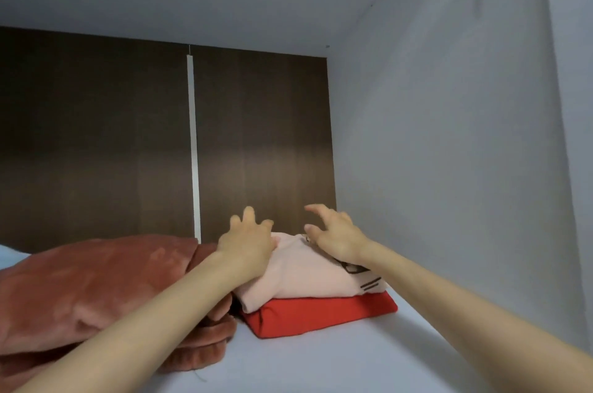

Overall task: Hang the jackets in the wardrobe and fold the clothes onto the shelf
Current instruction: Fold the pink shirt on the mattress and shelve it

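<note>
Where the clothes are: a soft pink folded top with dark lines printed on it lies on a bright red folded cloth, both on the white wardrobe shelf, near the pale right wall
Left hand: the left hand lies on the left side of the pink top with fingers spread; its grip is let go and holds nothing, and it looks like it pats the pile flat
Right hand: the right hand has its wrist low over the right side of the pink top, fingers spread and lifted; its grip is let go too
Why two hands: one on each side likely keeps the pink top square on the red cloth so the pile does not slip
Beside the pile: a fuzzy rust-brown folded blanket sits to the left, and the left arm reaches over it
Behind: a dark brown wooden back panel with a thin white strip
Job so far: I think this fold is nearly put away; no jackets show, so I cannot tell about hanging
</note>
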`<state>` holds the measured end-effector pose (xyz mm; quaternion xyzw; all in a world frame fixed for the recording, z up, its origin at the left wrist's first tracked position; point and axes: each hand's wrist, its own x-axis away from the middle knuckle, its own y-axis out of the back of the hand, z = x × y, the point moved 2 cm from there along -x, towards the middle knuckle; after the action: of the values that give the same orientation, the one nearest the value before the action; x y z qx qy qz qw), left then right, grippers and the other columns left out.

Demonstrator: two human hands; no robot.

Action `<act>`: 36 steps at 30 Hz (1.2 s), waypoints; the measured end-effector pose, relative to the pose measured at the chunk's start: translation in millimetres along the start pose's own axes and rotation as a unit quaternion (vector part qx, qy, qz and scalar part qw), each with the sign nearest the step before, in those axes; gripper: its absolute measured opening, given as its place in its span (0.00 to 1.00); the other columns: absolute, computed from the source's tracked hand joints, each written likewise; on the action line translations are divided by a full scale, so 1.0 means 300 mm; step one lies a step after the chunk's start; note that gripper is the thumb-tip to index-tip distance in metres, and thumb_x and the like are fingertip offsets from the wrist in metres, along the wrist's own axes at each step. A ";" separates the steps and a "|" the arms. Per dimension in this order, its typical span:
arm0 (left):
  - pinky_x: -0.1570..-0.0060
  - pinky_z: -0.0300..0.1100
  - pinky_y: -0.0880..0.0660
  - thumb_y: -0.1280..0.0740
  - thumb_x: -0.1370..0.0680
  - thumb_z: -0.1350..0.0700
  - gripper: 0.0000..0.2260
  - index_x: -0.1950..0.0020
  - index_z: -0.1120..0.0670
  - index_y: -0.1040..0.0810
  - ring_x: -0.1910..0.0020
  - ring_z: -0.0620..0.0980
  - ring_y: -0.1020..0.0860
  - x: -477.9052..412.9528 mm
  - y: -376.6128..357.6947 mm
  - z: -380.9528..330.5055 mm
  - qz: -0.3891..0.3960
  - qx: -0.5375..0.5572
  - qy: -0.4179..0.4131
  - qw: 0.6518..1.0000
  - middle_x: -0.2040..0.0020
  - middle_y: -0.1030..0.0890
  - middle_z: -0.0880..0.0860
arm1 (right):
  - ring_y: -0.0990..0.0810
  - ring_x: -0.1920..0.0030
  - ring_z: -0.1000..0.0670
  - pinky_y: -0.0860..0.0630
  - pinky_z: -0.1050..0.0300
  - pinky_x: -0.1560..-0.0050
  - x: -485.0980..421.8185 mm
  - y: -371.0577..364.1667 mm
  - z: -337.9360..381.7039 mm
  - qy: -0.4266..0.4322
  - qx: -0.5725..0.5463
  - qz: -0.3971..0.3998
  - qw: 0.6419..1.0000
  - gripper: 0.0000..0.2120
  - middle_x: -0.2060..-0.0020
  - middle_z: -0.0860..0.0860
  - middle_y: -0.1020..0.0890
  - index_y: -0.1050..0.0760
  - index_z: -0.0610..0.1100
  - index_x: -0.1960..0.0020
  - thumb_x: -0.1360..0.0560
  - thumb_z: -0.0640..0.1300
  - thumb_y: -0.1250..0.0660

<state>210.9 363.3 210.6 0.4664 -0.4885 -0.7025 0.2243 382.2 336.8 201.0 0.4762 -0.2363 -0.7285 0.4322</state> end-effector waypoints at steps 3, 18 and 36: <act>0.29 0.56 0.44 0.55 0.16 0.50 0.22 0.23 0.55 0.45 0.26 0.62 0.44 -0.010 -0.081 -0.051 0.082 0.032 0.021 0.996 0.23 0.43 0.58 | 0.36 0.28 0.43 0.41 0.45 0.28 0.012 -0.067 -0.010 0.023 0.069 0.103 0.992 0.24 0.27 0.49 0.32 0.48 0.55 0.24 0.19 0.54 0.51; 0.26 0.48 0.47 0.56 0.19 0.41 0.27 0.21 0.48 0.52 0.24 0.57 0.44 0.063 -0.094 -0.118 0.165 0.094 0.072 0.979 0.23 0.44 0.58 | 0.37 0.27 0.47 0.42 0.52 0.27 0.109 -0.009 -0.063 0.045 0.137 0.149 0.978 0.22 0.26 0.51 0.34 0.40 0.58 0.25 0.18 0.55 0.54; 0.43 0.49 0.30 0.45 0.19 0.47 0.22 0.25 0.44 0.41 0.36 0.56 0.29 0.470 0.152 -0.151 -0.133 0.122 -0.012 0.983 0.32 0.29 0.53 | 0.24 0.42 0.51 0.29 0.57 0.53 0.496 0.224 0.089 0.044 0.033 -0.130 0.990 0.15 0.43 0.56 0.20 0.25 0.54 0.39 0.23 0.45 0.41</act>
<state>178.7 213.8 185.9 0.5425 -0.5071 -0.6667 0.0639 359.7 173.4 190.5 0.5487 -0.1771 -0.7483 0.3279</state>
